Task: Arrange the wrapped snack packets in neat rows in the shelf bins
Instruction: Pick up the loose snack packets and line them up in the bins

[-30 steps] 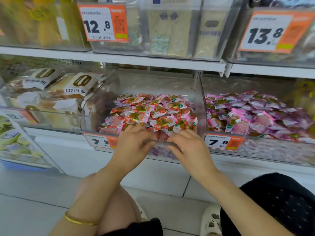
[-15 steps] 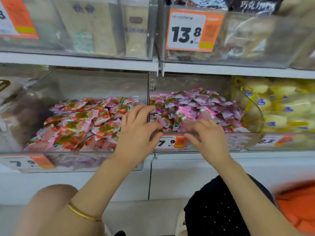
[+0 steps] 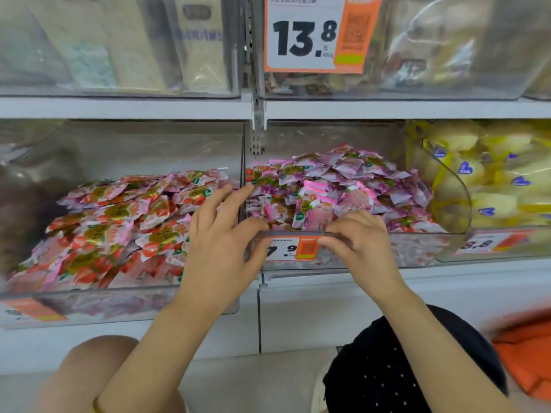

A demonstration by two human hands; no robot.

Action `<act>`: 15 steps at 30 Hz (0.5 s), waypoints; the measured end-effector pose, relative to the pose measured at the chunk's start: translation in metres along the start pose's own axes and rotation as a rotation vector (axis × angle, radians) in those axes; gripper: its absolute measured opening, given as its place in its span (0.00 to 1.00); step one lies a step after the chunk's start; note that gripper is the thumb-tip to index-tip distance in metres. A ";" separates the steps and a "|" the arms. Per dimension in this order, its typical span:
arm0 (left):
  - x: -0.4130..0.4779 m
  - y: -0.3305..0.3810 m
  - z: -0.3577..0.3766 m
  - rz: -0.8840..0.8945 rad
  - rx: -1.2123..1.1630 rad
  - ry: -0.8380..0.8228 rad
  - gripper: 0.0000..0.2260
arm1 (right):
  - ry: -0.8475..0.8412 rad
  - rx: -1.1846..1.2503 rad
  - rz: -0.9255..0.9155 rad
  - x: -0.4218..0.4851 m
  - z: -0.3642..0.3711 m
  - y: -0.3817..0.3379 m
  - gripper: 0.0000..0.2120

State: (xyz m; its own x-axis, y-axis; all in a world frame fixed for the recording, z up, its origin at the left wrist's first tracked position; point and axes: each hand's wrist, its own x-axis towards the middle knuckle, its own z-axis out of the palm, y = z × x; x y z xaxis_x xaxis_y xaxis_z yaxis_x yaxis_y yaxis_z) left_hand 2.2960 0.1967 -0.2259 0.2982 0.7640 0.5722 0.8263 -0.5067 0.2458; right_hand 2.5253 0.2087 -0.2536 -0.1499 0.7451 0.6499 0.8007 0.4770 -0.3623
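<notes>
Two clear shelf bins stand side by side. The left bin (image 3: 119,292) holds a heap of red-and-pink wrapped packets (image 3: 125,222). The right bin (image 3: 423,233) holds purple-and-pink packets (image 3: 351,180), lying loosely, not in rows. My left hand (image 3: 220,236) reaches across the divider between the bins, fingers straight and spread, thumb against the right bin's front rim. My right hand (image 3: 360,242) grips that front rim, fingers curled over it among the packets and thumb on the front by the 7.9 price tag (image 3: 286,248).
To the right, a third bin (image 3: 447,245) holds yellow wrapped snacks (image 3: 492,186). The shelf above (image 3: 149,108) carries more bins and a 13.8 price tag (image 3: 310,34). My knees are at the bottom of the view, and something orange (image 3: 527,353) lies low on the right.
Both hands have moved right, from the front of the red-packet bin to the purple-packet bin. The view has swung right and closer with them.
</notes>
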 end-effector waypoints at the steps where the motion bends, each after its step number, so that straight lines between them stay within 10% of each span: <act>1: 0.001 0.000 -0.001 -0.002 -0.012 0.007 0.12 | 0.013 0.006 -0.005 0.000 -0.001 -0.001 0.16; 15: 0.002 0.003 -0.006 0.021 -0.175 0.088 0.06 | 0.030 -0.033 -0.059 -0.001 -0.020 -0.016 0.17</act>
State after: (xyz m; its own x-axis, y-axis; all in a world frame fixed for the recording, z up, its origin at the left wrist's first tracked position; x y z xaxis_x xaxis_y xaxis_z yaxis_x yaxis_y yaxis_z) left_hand 2.2961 0.1939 -0.2192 0.2650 0.7184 0.6431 0.7223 -0.5898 0.3611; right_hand 2.5249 0.1907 -0.2351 -0.1807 0.7016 0.6893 0.8100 0.5037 -0.3004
